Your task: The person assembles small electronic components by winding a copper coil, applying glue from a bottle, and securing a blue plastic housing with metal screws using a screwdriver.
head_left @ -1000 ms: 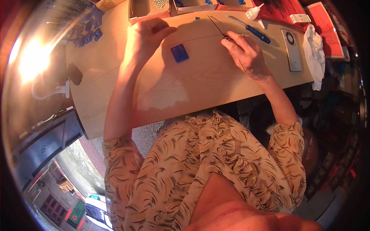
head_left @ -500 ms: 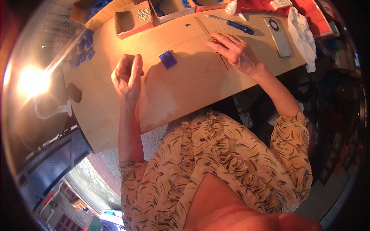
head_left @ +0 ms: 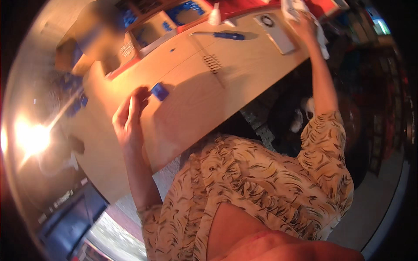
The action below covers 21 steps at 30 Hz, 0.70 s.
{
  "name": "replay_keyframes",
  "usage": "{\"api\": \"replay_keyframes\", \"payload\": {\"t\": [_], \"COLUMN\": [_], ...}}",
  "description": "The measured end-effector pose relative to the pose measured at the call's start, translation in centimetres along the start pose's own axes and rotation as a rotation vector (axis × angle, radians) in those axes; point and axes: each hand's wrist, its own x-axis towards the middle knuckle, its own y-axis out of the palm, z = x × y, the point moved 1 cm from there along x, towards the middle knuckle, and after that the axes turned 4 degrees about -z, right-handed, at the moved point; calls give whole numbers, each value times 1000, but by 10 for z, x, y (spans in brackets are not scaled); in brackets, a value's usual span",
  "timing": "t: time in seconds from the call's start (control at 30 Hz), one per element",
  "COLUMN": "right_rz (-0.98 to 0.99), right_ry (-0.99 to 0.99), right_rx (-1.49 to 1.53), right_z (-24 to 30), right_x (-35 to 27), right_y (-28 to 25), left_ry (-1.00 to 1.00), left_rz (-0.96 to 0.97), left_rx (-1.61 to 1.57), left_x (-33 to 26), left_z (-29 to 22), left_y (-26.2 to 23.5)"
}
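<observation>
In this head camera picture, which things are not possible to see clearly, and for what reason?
- Right hand on the white cloth: the grip is unclear, too small near the top edge.
- Open boxes at the table's far side: contents blurred.
- Left hand by the small blue piece: touching or apart, cannot tell.
- Lamp: glare washes out the area around it.

A broad stretch of bare desk (head_left: 191, 108) lies open between the small blue block (head_left: 160, 91) and the coiled spring (head_left: 212, 63); boxes (head_left: 152, 30) crowd the far edge, with a blue-handled screwdriver (head_left: 224, 35) and flat white device (head_left: 276, 32) blocking the far right
</observation>
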Motion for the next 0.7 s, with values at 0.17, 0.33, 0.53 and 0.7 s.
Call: {"api": "replay_keyframes", "payload": {"t": [0.17, 0.33, 0.53, 0.7], "right_rz": [-102, -889, -795, -1006], "right_ry": [477, 1028, -31, 247], "right_rx": [272, 920, 531, 926], "right_z": [-173, -46, 69, 246], "right_x": [-27, 14, -18, -73], "right_y": [42, -116, -310, -324], "left_ry": [-181, -333, -342, -380], "left_rz": [272, 436, 675, 939], "left_rx": [-686, -1022, -1123, -979], "left_x": [8, -1, -4, -44], "left_z": [-12, -20, -36, -82], "left_y": [28, 50, 91, 161]}}
